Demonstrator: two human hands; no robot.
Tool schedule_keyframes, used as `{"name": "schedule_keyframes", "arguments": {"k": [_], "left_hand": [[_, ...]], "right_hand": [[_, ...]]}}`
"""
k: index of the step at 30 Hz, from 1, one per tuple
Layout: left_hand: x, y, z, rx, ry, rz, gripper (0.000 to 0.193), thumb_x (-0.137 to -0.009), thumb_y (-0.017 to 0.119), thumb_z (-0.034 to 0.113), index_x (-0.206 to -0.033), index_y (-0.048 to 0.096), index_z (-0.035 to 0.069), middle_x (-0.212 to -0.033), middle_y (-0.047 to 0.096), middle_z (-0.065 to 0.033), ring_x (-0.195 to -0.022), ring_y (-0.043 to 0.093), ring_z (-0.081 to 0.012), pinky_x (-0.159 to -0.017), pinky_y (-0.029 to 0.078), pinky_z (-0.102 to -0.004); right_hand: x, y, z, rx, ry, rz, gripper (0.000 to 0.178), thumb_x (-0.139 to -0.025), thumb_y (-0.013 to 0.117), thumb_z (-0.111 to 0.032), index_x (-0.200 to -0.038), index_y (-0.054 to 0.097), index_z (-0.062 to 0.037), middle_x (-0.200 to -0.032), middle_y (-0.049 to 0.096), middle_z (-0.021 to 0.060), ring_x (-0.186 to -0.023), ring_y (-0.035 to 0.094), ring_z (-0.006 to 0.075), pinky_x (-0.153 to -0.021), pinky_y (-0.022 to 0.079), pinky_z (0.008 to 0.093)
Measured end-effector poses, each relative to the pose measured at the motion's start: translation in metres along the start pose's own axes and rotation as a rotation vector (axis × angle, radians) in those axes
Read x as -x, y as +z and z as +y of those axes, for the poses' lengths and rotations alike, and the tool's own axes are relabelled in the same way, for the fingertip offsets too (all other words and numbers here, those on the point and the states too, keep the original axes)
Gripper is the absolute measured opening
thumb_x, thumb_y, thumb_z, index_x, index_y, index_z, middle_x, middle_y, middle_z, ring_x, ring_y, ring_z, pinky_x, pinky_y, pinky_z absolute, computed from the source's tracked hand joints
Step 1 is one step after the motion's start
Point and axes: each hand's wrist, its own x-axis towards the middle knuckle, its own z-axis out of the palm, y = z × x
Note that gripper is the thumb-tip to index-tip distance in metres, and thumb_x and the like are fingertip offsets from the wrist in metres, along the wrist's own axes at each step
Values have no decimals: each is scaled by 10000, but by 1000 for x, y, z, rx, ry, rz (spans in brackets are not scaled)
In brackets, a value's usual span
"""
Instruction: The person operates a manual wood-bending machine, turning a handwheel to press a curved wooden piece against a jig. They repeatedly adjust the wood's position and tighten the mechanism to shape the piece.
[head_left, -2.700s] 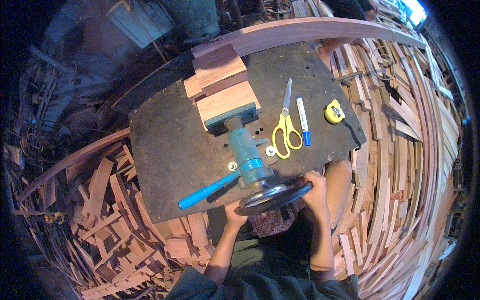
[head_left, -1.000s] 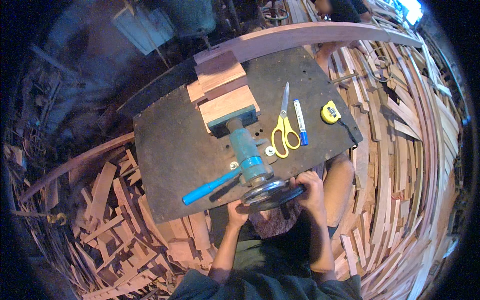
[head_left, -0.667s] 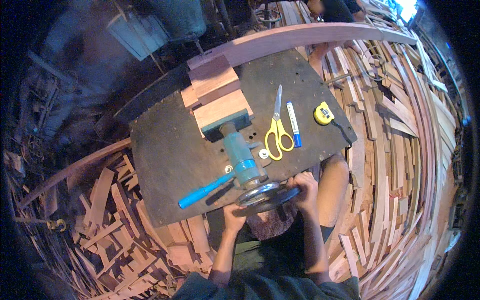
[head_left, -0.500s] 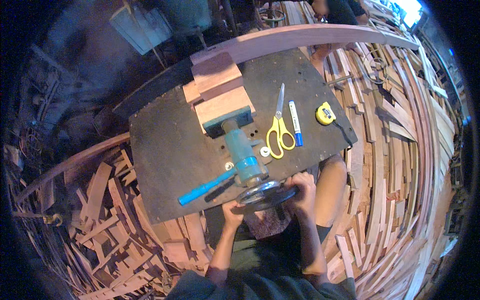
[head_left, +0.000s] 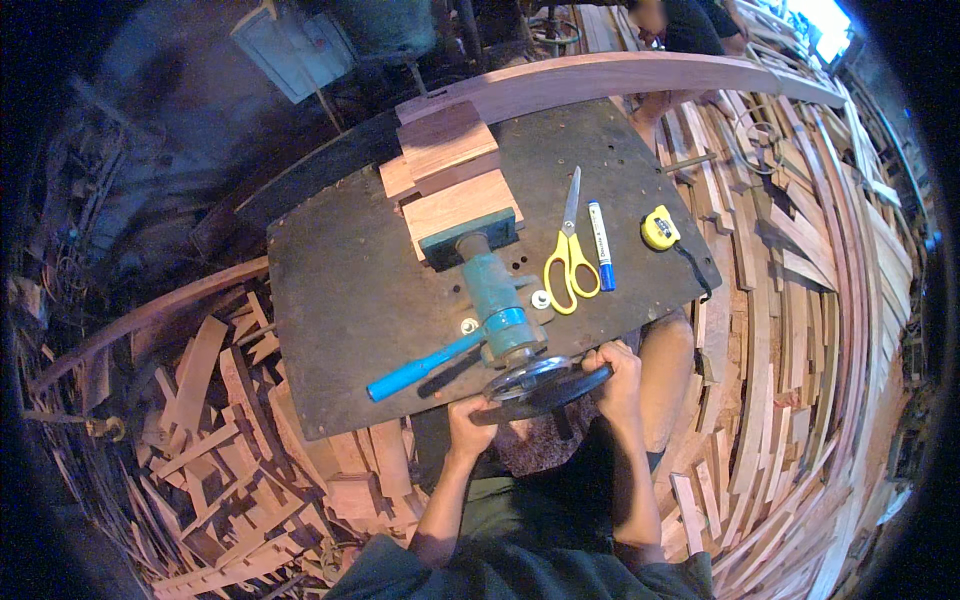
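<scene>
Gripping blk handwheel (head_left: 548, 402) at near end of blue clamp (head_left: 489, 290): L hand (head_left: 470, 425) closed on blk handwheel L of clamp, R hand (head_left: 617, 378) ditto, R of clamp. Scissors (head_left: 569, 232) & marker (head_left: 601, 246) also R of clamp.

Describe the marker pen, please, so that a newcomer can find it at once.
On the dark tabletop, look right of the teal clamp. The marker pen lies between the yellow-handled scissors and the yellow tape measure. Unlike them, it is a slim white stick with a blue end.

Both hands (head_left: 617, 378) — on handwheel (head_left: 548, 399) | scissors (head_left: 568, 250), marker (head_left: 601, 245) — on tabletop (head_left: 350, 290)
</scene>
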Motion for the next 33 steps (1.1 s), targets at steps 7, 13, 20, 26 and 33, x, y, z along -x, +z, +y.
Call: {"name": "schedule_keyframes", "arguments": {"k": [7,13,20,26,33], "left_hand": [[1,-6,-13,-41,37,-94,217,-697,655,40,-557,496,-9,-499,428,-116,-452,436,-150,-466,348,-313],[4,-4,-20,40,-74,-129,178,-706,650,49,-588,534,-16,-508,470,-126,-462,469,-156,-481,380,-308],[36,-16,-101,175,-174,-363,135,-765,687,88,-856,630,5,-850,643,-113,-755,601,-180,-714,483,-337],[33,-19,-101,341,-266,-501,293,-776,762,156,-977,612,4,-1046,668,-102,-951,622,-198,-892,499,-368],[14,-23,-67,287,-230,-518,496,-738,806,294,-1076,609,-12,-1091,665,-109,-996,621,-207,-925,483,-368]], "right_hand": [[-1,1,-1,9,0,10,253,-732,658,-17,-593,447,-34,-610,521,136,-627,501,325,-617,378,405],[-3,1,-1,71,-75,13,237,-680,669,16,-576,461,-31,-576,507,133,-596,500,306,-588,382,365],[-4,-3,-3,73,-50,-78,202,-740,665,-32,-627,499,-15,-662,552,147,-684,527,348,-645,402,414],[-2,-3,8,73,-40,-82,151,-649,669,-35,-634,519,-21,-670,555,147,-698,533,352,-655,408,407],[-2,-4,7,98,-8,-98,137,-599,654,-64,-645,532,-23,-673,557,147,-712,535,358,-662,411,409]]}}
